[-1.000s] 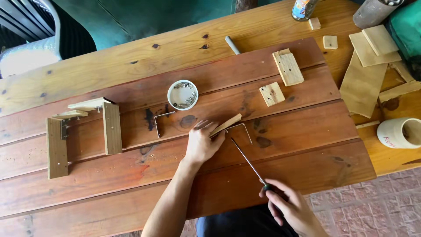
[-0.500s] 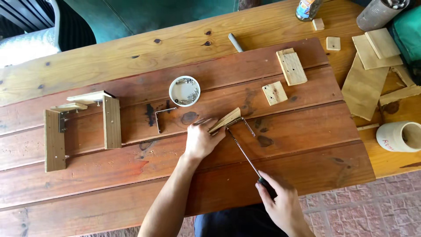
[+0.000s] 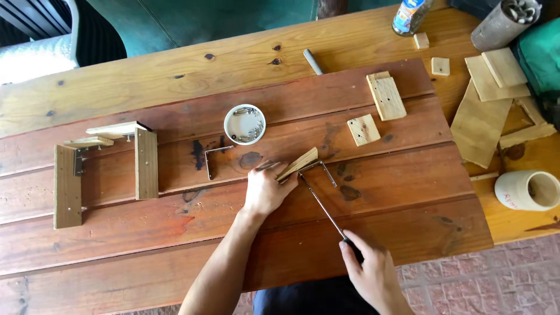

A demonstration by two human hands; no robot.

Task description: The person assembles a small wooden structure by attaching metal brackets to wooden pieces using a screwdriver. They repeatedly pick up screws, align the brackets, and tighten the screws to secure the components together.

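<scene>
My left hand (image 3: pixel 267 188) presses down on a small wooden piece (image 3: pixel 298 164) that has a metal angle bracket (image 3: pixel 324 170) against it, on the reddish plank table (image 3: pixel 175 233). My right hand (image 3: pixel 368 270) grips the dark handle of a long screwdriver (image 3: pixel 322 207). Its thin shaft runs up and left, and its tip meets the bracket beside the wooden piece.
A white dish of screws (image 3: pixel 245 124) and a loose bracket (image 3: pixel 214 160) lie just left of my hand. A partly built wooden frame (image 3: pixel 105 169) stands at the left. Wooden blocks (image 3: pixel 385 96), offcuts (image 3: pixel 484 111) and a white cup (image 3: pixel 528 190) sit at the right.
My right hand and the screwdriver handle have shifted a little; the tip stays at the bracket. My left hand keeps holding the wooden piece.
</scene>
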